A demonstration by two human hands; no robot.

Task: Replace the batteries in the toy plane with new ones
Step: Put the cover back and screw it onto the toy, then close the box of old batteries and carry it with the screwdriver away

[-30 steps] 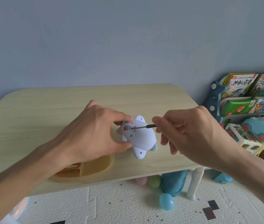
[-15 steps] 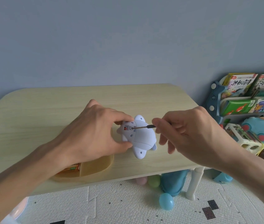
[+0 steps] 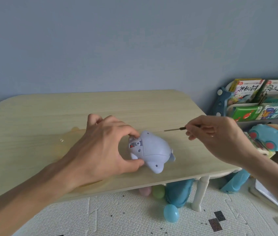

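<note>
While my left hand pinches the toy plane against the table, belly up, fingers closed around its tail end, my right hand grips a screwdriver clear of it.

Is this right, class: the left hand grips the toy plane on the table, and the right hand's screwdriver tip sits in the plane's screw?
Not quite. The head view shows the screwdriver in the right hand lifted clear of the toy plane, its tip in the air. The left hand does grip the plane on the table.
</note>
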